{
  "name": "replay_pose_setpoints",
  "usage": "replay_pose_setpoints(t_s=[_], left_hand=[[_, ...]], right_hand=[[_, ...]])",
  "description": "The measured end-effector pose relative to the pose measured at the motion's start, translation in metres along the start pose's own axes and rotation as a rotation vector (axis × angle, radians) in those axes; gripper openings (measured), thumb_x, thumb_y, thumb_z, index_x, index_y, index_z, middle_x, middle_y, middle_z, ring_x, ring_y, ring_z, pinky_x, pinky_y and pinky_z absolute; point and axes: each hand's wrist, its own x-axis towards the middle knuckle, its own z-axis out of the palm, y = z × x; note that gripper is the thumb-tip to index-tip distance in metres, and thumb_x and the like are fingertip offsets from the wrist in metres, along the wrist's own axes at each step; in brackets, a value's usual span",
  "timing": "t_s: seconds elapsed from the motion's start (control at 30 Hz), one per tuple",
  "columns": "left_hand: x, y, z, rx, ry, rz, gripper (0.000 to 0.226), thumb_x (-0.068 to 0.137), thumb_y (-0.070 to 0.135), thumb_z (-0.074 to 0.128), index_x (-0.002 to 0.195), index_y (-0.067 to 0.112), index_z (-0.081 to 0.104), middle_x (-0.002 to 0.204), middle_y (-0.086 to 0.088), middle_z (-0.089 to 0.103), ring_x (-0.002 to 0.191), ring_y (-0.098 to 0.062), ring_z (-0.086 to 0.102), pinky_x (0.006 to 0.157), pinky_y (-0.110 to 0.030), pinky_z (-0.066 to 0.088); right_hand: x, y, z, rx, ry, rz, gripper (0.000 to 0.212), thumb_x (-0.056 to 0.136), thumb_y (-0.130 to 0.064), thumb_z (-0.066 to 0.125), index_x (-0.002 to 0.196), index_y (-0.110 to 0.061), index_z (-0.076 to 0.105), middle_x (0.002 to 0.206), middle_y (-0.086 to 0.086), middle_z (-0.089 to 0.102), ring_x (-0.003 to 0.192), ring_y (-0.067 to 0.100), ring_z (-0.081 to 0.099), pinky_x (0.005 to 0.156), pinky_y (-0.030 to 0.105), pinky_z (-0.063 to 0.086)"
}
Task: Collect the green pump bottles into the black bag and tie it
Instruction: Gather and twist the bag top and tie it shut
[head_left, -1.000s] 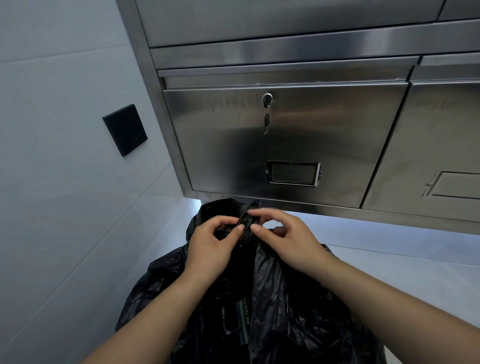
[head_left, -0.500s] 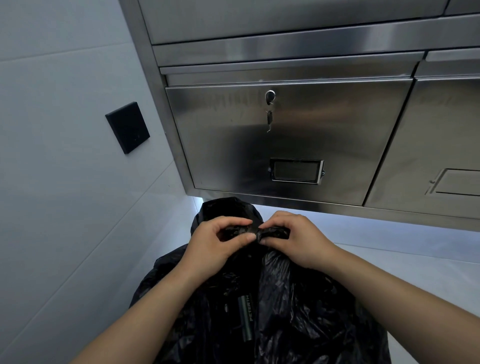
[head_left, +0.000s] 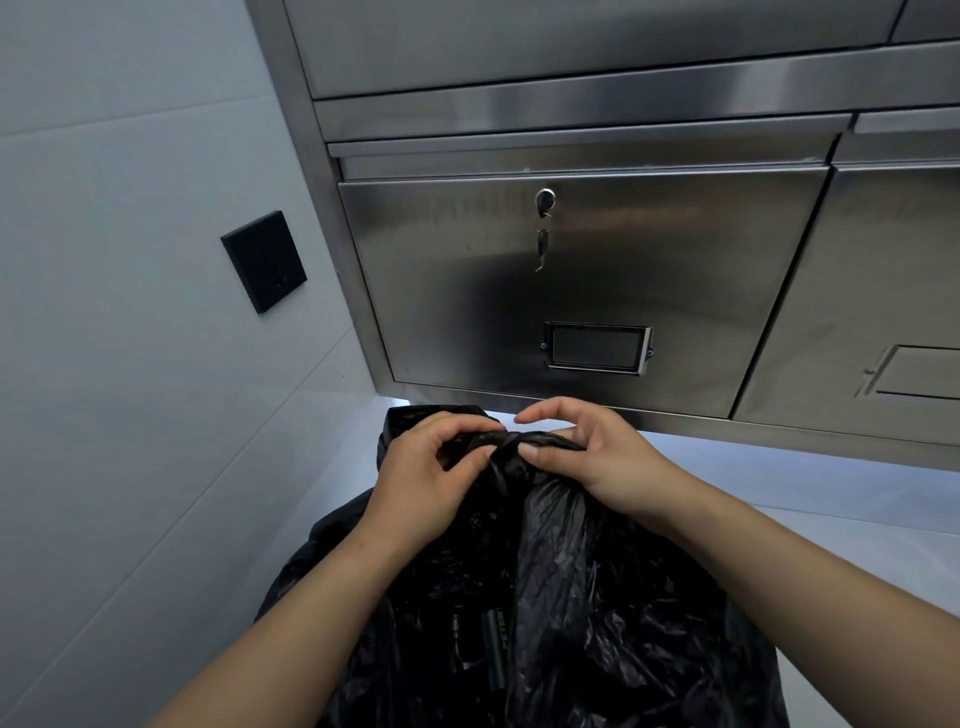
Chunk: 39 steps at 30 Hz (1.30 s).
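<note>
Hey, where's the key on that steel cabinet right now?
The key hangs from the lock, upper centre of the head view, above the label holder on the cabinet door.

Bag (head_left: 597, 597): glossy black. Cabinet (head_left: 649, 270): brushed silver steel. Wall (head_left: 130, 260): pale grey; wall plate (head_left: 264, 261): matte black.
</note>
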Motion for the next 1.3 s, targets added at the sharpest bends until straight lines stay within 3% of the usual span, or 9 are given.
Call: replay_pose_setpoints(t_s=[0.1,0.2,0.3,0.47,0.63,0.9,1.03,1.13,1.3], left_hand=[[0.0,0.004,0.003,-0.096,-0.059,-0.063,0.022,0.085,0.015,0.066,0.098,0.033,0.069,0.101,0.012,0.071,0.1,-0.004,0.064,0.09,-0.026,0.05],[-0.003,0.008,0.003,-0.202,-0.106,-0.089,0.015,0.087,0.024,0.064,0.102,0.027,0.068,0.101,0.012,0.071,0.098,-0.003,0.065,0.086,-0.019,0.05],[-0.004,0.01,0.003,-0.284,-0.136,-0.124,0.034,0.072,0.043,0.07,0.102,0.027,0.068,0.101,0.013,0.071,0.097,-0.005,0.066,0.086,-0.019,0.051],[-0.004,0.007,0.0,-0.193,-0.135,-0.08,0.027,0.076,0.021,0.076,0.099,0.031,0.067,0.1,0.016,0.07,0.095,-0.004,0.066,0.086,-0.02,0.05],[-0.003,0.015,-0.004,0.007,-0.082,0.057,0.031,0.08,0.02,0.07,0.096,0.045,0.063,0.103,0.03,0.065,0.096,0.009,0.06,0.082,-0.004,0.041],[-0.007,0.018,-0.002,-0.012,-0.112,0.096,0.047,0.071,0.027,0.079,0.109,0.048,0.061,0.109,0.031,0.063,0.104,0.008,0.059,0.088,-0.007,0.042],[-0.008,0.017,0.003,-0.025,-0.045,0.107,0.026,0.071,0.041,0.075,0.096,0.044,0.069,0.101,0.022,0.068,0.1,0.003,0.061,0.087,-0.01,0.043],[-0.008,0.016,0.004,-0.026,-0.002,0.068,0.009,0.077,0.033,0.072,0.083,0.039,0.071,0.091,0.019,0.07,0.091,0.002,0.063,0.082,-0.01,0.044],[-0.006,0.016,0.005,-0.16,-0.005,-0.08,0.01,0.086,0.024,0.064,0.078,0.031,0.067,0.081,0.016,0.069,0.079,0.0,0.064,0.072,-0.012,0.046]], right_hand=[[-0.001,0.001,0.002,0.145,0.009,0.02,0.026,0.08,-0.009,0.066,0.105,-0.015,0.061,0.084,0.012,0.071,0.07,0.019,0.068,0.066,0.026,0.055],[-0.001,0.002,0.002,0.231,0.025,0.028,0.033,0.072,-0.017,0.068,0.105,-0.015,0.062,0.085,0.012,0.072,0.07,0.019,0.068,0.067,0.027,0.056],[-0.001,0.002,0.0,0.251,0.01,0.025,0.031,0.072,-0.02,0.068,0.102,-0.017,0.064,0.087,0.012,0.073,0.071,0.021,0.069,0.067,0.029,0.057],[-0.002,0.001,-0.001,0.241,-0.012,0.05,0.029,0.073,-0.023,0.068,0.101,-0.019,0.065,0.086,0.012,0.073,0.071,0.021,0.07,0.064,0.028,0.055],[-0.001,0.003,-0.003,0.263,-0.046,0.066,0.03,0.074,-0.023,0.066,0.104,-0.017,0.065,0.086,0.012,0.073,0.071,0.02,0.069,0.065,0.027,0.055],[0.001,0.005,-0.001,0.303,0.02,0.03,0.031,0.074,-0.022,0.065,0.104,-0.014,0.064,0.086,0.01,0.073,0.072,0.019,0.069,0.064,0.027,0.056],[0.0,0.007,0.0,0.253,0.025,0.014,0.024,0.075,-0.024,0.065,0.098,-0.019,0.067,0.087,0.01,0.072,0.072,0.019,0.068,0.066,0.028,0.056],[0.0,0.008,0.001,0.197,0.012,0.006,0.019,0.079,-0.024,0.065,0.098,-0.023,0.067,0.09,0.011,0.072,0.077,0.021,0.068,0.07,0.028,0.055],[0.002,0.013,-0.002,0.042,0.052,-0.103,0.018,0.085,-0.018,0.064,0.099,-0.029,0.067,0.09,-0.005,0.069,0.085,0.01,0.066,0.075,0.021,0.051]])
